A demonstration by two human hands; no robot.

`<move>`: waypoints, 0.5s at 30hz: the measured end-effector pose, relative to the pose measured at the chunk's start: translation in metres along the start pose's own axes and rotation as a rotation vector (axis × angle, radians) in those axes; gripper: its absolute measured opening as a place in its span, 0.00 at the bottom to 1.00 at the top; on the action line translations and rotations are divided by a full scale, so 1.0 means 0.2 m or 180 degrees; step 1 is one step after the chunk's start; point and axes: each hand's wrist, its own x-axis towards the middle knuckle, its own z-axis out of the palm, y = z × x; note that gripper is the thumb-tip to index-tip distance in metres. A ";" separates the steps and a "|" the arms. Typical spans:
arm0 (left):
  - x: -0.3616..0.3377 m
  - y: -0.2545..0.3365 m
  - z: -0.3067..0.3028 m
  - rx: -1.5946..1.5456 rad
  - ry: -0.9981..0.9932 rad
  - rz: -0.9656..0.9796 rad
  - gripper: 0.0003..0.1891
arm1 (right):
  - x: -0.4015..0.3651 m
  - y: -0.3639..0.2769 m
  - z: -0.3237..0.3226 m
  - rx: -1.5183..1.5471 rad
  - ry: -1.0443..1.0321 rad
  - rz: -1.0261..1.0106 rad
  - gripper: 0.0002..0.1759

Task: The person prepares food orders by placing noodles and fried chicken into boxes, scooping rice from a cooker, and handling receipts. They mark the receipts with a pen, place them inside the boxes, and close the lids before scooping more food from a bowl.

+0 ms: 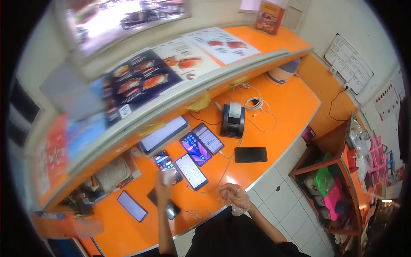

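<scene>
My left hand point(162, 185) is smeared by motion and closed around a small whitish wad point(169, 176), whose kind I cannot make out. It is over the lower end of a smartphone with a lit screen point(163, 159). Close to the counter's front edge, my right hand point(236, 195) is curled with crumpled clear plastic point(239, 209) about its fingers. Between the hands lies a phone with a white lit screen point(191, 171). Beyond it are a phone with a purple screen point(196, 148) and a charging phone point(208, 138). Under my left wrist is a dark flat object point(153, 196), partly hidden, beside a computer mouse point(172, 211).
A black receipt printer point(233, 127) and coiled white cable point(256, 103) stand behind. A dark-screened phone point(251, 154) lies right, another phone point(132, 206) left. A tablet point(164, 134) leans below the raised ledge, which carries menu sheets point(143, 79). A wooden shelf point(342, 171) stands right.
</scene>
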 end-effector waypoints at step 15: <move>-0.82 0.61 1.73 -0.0446 -0.3465 0.0283 0.17 | -1.17 0.25 -0.54 0.0478 0.3182 -0.0762 0.09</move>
